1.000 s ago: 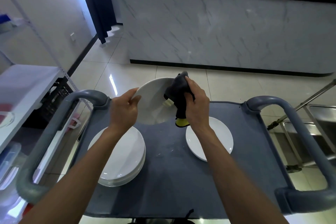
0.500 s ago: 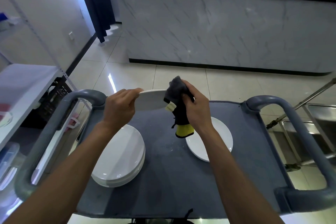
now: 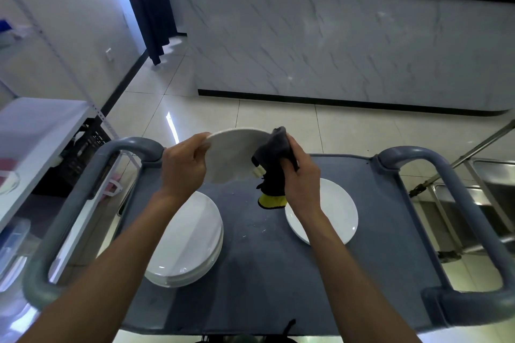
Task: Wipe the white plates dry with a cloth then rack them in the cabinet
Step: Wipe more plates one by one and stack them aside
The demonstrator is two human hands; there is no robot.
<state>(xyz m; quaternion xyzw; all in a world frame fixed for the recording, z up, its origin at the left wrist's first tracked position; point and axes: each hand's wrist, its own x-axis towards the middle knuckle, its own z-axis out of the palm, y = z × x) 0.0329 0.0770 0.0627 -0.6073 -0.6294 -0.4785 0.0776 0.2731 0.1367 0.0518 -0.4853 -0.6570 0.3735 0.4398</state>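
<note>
Above the grey cart top (image 3: 264, 273), my left hand (image 3: 185, 167) grips the left rim of a white plate (image 3: 232, 156), tilted with its underside toward me. My right hand (image 3: 299, 175) holds a dark cloth with a yellow edge (image 3: 271, 170) bunched against the plate's right rim. A stack of white plates (image 3: 189, 242) lies on the cart under my left forearm. A single white plate (image 3: 334, 211) lies on the cart at the right, partly hidden by my right wrist.
The cart has grey handle loops at left (image 3: 67, 203) and right (image 3: 457, 203). A white shelf unit (image 3: 36, 131) stands to the left, a steel sink unit (image 3: 490, 203) to the right. A marble-fronted counter (image 3: 334, 44) crosses the room beyond tiled floor.
The held plate turned over: a second ago its inside faced me, then it was edge-on, and now its underside faces me. The cloth stayed at its right rim.
</note>
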